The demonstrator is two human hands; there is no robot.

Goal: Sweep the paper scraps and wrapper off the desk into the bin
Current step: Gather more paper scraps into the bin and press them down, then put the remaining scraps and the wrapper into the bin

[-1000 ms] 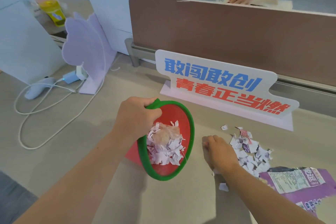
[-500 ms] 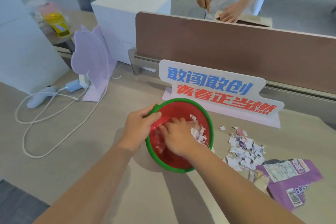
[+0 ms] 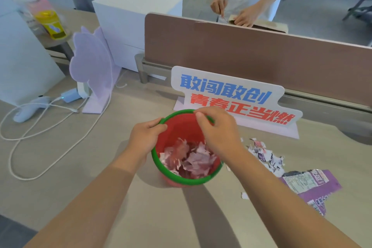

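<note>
Left hand (image 3: 146, 137) grasps green rim of red bin (image 3: 171, 173) at 9 o'clock; right hand (image 3: 218, 132) loosely curled above it, holding nothing; paper scraps (image 3: 265, 156) at 3 o'clock

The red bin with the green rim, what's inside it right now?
The red bin holds a heap of torn paper scraps, pinkish in the bin's tint. The right hand hangs over its far side, covering part of the inside; the bottom is buried.

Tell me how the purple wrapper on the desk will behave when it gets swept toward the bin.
The purple wrapper lies flat, torn and crinkled, so it is probably floppy and light. It may slide or fold rather than roll. Its ragged edge could catch the loose paper scraps beside it.
</note>
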